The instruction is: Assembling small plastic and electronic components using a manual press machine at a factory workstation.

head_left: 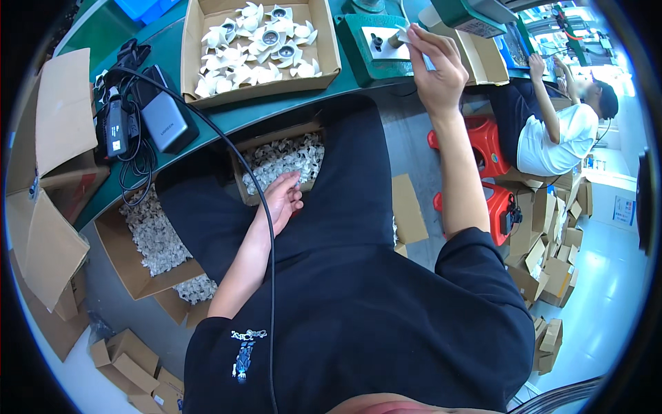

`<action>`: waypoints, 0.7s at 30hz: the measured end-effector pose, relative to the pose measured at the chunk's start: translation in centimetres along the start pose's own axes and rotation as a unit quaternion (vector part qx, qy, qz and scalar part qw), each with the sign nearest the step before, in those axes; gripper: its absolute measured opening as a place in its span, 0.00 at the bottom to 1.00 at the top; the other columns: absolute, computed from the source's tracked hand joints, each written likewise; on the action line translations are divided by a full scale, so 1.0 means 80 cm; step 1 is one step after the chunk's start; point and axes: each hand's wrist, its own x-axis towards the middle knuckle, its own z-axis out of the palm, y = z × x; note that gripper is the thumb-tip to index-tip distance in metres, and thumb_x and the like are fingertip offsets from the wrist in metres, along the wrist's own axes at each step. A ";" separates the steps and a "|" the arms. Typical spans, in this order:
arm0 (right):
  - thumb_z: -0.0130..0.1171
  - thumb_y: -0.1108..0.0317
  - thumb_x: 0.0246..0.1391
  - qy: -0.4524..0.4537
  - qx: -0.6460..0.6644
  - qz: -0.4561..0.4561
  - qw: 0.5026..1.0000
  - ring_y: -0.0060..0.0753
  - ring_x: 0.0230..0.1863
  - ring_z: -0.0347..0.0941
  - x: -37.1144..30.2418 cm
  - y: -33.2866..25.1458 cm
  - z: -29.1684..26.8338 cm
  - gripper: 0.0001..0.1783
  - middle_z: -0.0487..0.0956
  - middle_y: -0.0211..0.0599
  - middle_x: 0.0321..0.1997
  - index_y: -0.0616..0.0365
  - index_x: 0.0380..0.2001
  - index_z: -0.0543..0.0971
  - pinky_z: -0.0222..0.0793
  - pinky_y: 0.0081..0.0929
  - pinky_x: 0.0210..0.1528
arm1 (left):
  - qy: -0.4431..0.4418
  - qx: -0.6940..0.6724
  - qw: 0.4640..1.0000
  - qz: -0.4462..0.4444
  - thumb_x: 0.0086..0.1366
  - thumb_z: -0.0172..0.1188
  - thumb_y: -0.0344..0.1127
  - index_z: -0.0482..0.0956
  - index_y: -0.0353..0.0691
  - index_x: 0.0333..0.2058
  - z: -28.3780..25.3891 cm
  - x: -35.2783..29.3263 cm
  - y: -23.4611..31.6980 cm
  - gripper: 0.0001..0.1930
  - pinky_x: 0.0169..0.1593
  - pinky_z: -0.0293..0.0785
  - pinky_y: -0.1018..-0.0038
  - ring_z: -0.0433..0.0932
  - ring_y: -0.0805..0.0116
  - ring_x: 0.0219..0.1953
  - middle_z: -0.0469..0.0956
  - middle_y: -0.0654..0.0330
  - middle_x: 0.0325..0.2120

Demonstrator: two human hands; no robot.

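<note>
My right hand [439,65] reaches up to a green bench machine [372,58], its fingertips pinched on a small white plastic piece [404,33]. That piece is beside the metal post [395,41] on the machine's plate; whether the two touch, I cannot tell. Low over my lap, my left hand [281,200] has its fingers curled and closed, and what they hold is too small to make out. Just beyond it, between my legs, is a cardboard box of small whitish parts [283,160]. White fan impellers [269,41] lie in a shallow carton [262,91] on the bench.
A black cable [271,303] hangs across my front. On the green bench's left stand a grey power bank [167,124] and tangled leads. Boxes of whitish parts [155,231] sit at my left. To the right are red stools [483,145] and a seated person [558,134].
</note>
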 end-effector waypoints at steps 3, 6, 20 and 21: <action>0.66 0.77 0.47 -0.017 -0.036 -0.007 0.999 0.32 0.41 0.79 -0.009 -0.009 -0.007 0.11 0.84 0.34 0.39 0.57 0.37 0.85 0.75 0.27 0.45 | 0.001 0.002 1.000 -0.001 0.66 0.59 0.37 0.71 0.46 0.42 0.000 0.001 -0.003 0.09 0.30 0.64 0.80 0.67 0.80 0.26 0.68 0.71 0.27; 0.65 0.77 0.48 -0.035 -0.038 -0.012 0.999 0.33 0.40 0.79 -0.004 -0.003 -0.010 0.10 0.84 0.36 0.39 0.58 0.37 0.85 0.74 0.27 0.44 | 0.007 0.010 1.000 -0.008 0.66 0.59 0.37 0.72 0.46 0.42 -0.004 0.000 -0.005 0.09 0.30 0.64 0.80 0.67 0.80 0.26 0.68 0.71 0.27; 0.59 0.71 0.55 -0.164 0.016 0.011 0.986 0.35 0.38 0.79 0.022 0.014 -0.036 0.11 0.84 0.38 0.36 0.52 0.40 0.85 0.76 0.24 0.44 | 0.006 0.054 0.997 0.047 0.65 0.60 0.39 0.73 0.45 0.43 -0.020 0.013 -0.019 0.10 0.29 0.67 0.79 0.71 0.80 0.26 0.71 0.69 0.27; 0.59 0.71 0.55 -0.155 0.017 0.007 0.988 0.35 0.38 0.79 0.017 0.016 -0.035 0.11 0.84 0.38 0.36 0.52 0.40 0.85 0.76 0.24 0.44 | 0.014 0.056 0.997 0.048 0.65 0.60 0.40 0.73 0.45 0.43 -0.019 0.010 -0.018 0.11 0.29 0.67 0.79 0.71 0.79 0.27 0.71 0.69 0.27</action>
